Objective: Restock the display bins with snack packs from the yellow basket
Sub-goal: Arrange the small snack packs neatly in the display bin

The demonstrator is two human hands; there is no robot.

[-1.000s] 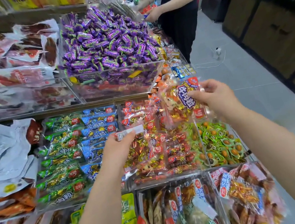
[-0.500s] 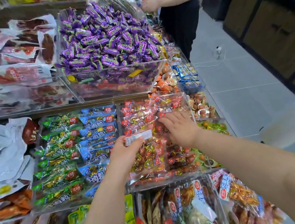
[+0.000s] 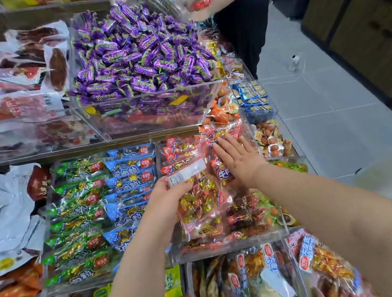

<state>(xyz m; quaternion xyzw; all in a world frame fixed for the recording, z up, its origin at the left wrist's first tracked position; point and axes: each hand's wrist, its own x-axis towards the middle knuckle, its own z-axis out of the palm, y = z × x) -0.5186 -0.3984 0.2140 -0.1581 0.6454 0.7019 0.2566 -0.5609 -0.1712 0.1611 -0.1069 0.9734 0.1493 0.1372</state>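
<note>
Red-gold pack [image 3: 198, 200], one; hands [image 3: 165, 201] [image 3: 241, 164], two.

The fingers of the left hand [image 3: 165, 202] are hidden under the red snack pack [image 3: 200, 201]; the top edge cuts off the person in black [image 3: 245, 16].

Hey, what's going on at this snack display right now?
A person is restocking a clear bin of red-and-gold snack packs. Their left hand grips one pack by its top edge above the bin, while the right hand lies flat, fingers straight, on the packs already inside. Farther back, another person in black handles a red packet.
</note>
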